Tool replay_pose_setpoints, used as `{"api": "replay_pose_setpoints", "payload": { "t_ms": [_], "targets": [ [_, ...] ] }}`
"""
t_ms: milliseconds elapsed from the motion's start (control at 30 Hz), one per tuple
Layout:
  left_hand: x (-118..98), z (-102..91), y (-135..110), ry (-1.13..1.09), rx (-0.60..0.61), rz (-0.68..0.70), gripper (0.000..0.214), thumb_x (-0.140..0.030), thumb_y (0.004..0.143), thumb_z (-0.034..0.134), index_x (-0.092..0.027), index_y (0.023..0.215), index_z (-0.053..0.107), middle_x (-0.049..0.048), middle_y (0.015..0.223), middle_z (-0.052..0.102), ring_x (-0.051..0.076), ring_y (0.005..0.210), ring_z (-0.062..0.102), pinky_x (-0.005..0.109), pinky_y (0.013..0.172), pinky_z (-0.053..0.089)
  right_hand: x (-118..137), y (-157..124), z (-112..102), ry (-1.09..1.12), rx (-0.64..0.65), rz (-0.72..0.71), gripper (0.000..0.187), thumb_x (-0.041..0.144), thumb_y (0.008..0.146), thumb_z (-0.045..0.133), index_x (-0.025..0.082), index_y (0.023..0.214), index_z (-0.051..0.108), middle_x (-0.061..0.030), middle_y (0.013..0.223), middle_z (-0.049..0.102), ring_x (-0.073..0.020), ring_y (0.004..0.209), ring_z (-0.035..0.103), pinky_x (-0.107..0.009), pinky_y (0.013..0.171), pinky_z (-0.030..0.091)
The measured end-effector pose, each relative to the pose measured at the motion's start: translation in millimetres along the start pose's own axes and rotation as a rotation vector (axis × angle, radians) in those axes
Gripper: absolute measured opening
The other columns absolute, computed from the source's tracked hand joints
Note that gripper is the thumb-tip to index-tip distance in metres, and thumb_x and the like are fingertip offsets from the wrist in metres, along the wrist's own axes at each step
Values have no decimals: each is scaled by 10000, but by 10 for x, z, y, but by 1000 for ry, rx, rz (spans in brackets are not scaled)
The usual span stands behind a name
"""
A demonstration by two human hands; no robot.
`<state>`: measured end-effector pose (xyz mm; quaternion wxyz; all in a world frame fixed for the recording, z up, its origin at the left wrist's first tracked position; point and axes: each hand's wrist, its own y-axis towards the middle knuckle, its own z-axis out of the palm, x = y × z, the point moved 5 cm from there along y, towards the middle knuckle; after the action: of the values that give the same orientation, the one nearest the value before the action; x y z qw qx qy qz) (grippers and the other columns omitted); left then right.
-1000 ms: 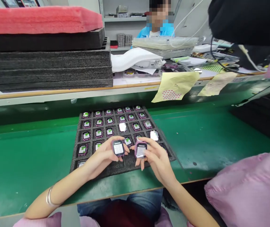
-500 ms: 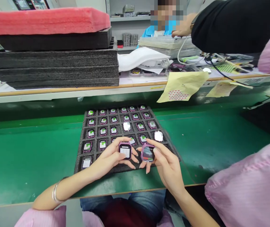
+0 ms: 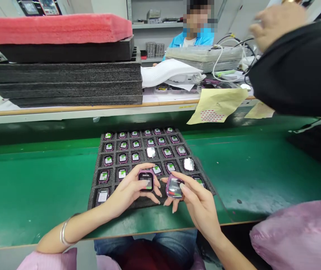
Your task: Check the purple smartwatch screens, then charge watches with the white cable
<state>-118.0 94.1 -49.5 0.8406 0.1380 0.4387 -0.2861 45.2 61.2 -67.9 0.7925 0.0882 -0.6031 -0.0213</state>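
My left hand (image 3: 130, 187) is closed around a purple-framed smartwatch body (image 3: 147, 179), its thumb resting on the lit, mostly dark screen. Close beside it, my right hand (image 3: 198, 197) grips a second purple smartwatch body (image 3: 175, 188), thumb at the right edge of a glossy screen with a red patch low down. Both watches are held apart, above the near part of a dark grey foam tray (image 3: 112, 182). In the tray's compartments lie rows of similar watches, many with green and white screens, such as one watch (image 3: 122, 173). My hands hide some near compartments.
Black foam trays (image 3: 73, 80) topped by red foam (image 3: 56, 28) stand stacked on the raised shelf. Papers, cables and a yellow sheet (image 3: 219, 107) lie to their right. Another person's black sleeve (image 3: 297, 71) reaches in from the right; a person in blue (image 3: 205, 37) is behind.
The left watch's screen has gone from a white page to a mostly dark one. The right watch has tilted slightly. The black-sleeved arm has shifted right, its hand off the stacked plastic trays.
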Motion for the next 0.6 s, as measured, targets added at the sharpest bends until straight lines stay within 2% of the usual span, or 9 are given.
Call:
{"api": "replay_pose_setpoints", "payload": {
  "t_ms": [233,433,500,600],
  "targets": [
    [-37,8,-57,79,-16,8,498,-84,784,504,-209,1264,456,79,1007,591,213,886,586,347,743,526,43,22,53,9,-45,32,296,271,885,617,212,1176,607,-116,1027,678,-188,575,673,-248,413,514],
    [-41,6,-74,138,41,49,502,-111,816,531,-235,1293,436,80,1023,572,212,895,571,339,735,527,155,11,108,-51,-87,8,221,266,872,647,208,1086,632,-104,952,698,-156,458,634,-234,358,489],
    [-51,27,-83,140,49,46,470,-145,845,538,-234,1294,434,82,1019,570,213,890,575,349,746,529,259,-41,171,-19,0,-9,265,297,873,651,236,1128,612,-114,1005,686,-176,476,648,-265,371,516],
    [-59,54,-90,143,53,23,412,-204,896,522,-230,1296,431,85,1002,570,203,870,587,350,757,530,443,-254,291,56,196,-25,538,419,837,682,327,1322,468,-133,1133,635,-235,586,687,-342,444,571]
  ]
}}
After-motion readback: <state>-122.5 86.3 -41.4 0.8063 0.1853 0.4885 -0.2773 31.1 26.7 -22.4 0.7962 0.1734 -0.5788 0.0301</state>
